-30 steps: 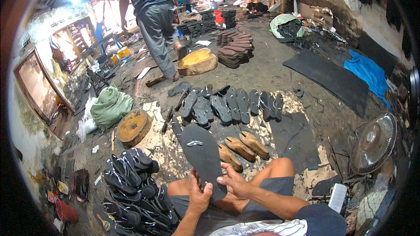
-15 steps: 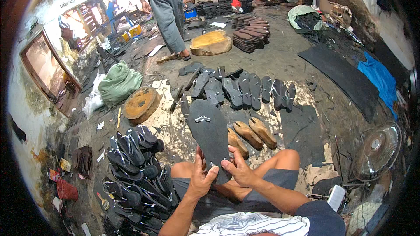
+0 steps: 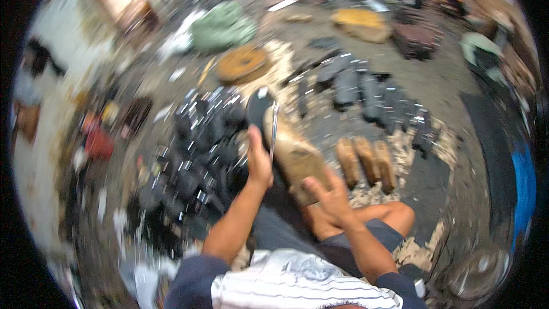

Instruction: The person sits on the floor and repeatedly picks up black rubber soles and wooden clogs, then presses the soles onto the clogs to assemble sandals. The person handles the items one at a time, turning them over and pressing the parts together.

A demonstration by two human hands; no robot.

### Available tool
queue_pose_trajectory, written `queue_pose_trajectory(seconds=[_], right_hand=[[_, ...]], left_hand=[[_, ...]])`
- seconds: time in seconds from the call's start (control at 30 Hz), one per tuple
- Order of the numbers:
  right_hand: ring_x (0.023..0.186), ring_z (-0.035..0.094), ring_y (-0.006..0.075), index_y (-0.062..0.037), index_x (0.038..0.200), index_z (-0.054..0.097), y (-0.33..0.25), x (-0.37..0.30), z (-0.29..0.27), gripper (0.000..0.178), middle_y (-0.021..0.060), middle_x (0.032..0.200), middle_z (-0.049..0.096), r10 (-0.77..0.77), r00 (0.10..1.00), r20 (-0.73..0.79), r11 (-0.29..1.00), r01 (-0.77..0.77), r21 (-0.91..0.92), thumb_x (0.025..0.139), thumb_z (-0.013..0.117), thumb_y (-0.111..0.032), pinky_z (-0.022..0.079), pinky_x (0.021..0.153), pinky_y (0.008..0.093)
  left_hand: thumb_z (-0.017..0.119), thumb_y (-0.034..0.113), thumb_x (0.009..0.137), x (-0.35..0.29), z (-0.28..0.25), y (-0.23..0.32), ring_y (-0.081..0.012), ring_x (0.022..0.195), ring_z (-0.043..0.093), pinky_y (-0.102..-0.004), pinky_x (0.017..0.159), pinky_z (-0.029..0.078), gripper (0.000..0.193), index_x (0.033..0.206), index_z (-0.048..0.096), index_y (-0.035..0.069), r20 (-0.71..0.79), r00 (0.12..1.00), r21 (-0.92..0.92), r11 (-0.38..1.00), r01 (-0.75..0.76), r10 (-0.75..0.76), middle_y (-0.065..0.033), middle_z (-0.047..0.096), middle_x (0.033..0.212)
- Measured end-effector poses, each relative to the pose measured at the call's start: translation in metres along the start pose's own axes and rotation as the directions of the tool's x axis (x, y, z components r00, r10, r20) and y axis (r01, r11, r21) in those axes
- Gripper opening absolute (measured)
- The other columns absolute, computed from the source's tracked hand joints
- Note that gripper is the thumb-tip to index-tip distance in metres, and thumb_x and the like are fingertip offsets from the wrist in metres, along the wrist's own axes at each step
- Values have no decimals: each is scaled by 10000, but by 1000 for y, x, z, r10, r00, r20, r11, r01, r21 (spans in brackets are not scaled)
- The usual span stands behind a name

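Note:
A flip-flop sandal [image 3: 260, 102] with a black sole and a shiny strap edge is held up before me, toe pointing away. Against it lies a tan wooden shoe last [image 3: 300, 157], its bare surface facing up. My left hand [image 3: 260, 161] is closed on the left side of the sandal, near the strap. With my right hand [image 3: 330, 195] I grip the heel end of the last, thumb on top and fingers along its right side. Motion blur hides the finer detail of the strap and fingertips.
Finished black sandals [image 3: 194, 154] lie piled at my left. Three wooden lasts [image 3: 366, 163] sit on the floor at right, with rows of black sandals [image 3: 372, 94] beyond. A round wooden block [image 3: 243, 64] and green sack [image 3: 223, 27] stand further off. A fan [image 3: 477, 272] is at lower right.
The sandal has been turned over: its black underside faced me, and now the wooden last shows. My hands have moved apart along it. The view has swung left, blurring the scene.

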State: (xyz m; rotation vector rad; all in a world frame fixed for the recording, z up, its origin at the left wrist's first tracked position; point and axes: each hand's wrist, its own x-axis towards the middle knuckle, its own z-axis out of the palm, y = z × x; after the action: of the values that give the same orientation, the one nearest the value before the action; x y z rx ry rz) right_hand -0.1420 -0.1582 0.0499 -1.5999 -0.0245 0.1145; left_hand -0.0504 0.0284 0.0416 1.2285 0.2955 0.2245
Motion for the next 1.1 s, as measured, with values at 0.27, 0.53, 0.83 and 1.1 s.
queue_pose_trajectory(seconds=[0.27, 0.53, 0.83, 1.1], right_hand=[[945, 711, 327, 2, 1253, 619, 117, 33, -47, 491, 200, 990, 733, 30, 997, -76, 937, -55, -345, 903, 709, -331, 547, 824, 413], [1091, 644, 383, -13, 1180, 672, 196, 100, -88, 440, 227, 1141, 689, 110, 992, -55, 759, -119, -640, 914, 663, -363, 497, 940, 456], [731, 600, 200, 2, 1093, 645, 292, 293, -229, 440, 78, 918, 646, 478, 577, -663, 846, -100, 523, 946, 645, -412, 530, 632, 370], [644, 538, 114, -64, 937, 593, 263, 348, -256, 246, 43, 804, 584, 645, 438, -626, 651, 114, 751, 887, 742, -253, 500, 522, 249]], left_hand=[[458, 503, 1032, 139, -248, 111, -224, 1219, 487, -421, 1080, 361, 589, 1332, 553, 5, -513, 767, 456, 879, -137, 385, -118, 561, 1329], [498, 474, 1011, 137, -274, 74, -429, 1494, 166, -468, 1206, 188, 705, 1531, 315, 35, 20, 995, 972, -234, 3, 96, -273, 141, 1618], [581, 340, 988, 95, -227, 76, -419, 1466, 241, -494, 1185, 223, 573, 1458, 449, 40, 163, 918, 981, -161, -111, 361, -252, 217, 1594], [602, 152, 955, 83, -117, 70, -295, 1349, 454, -387, 1063, 405, 359, 1286, 600, 14, 273, 901, 851, 353, -389, 336, -167, 410, 1514]])
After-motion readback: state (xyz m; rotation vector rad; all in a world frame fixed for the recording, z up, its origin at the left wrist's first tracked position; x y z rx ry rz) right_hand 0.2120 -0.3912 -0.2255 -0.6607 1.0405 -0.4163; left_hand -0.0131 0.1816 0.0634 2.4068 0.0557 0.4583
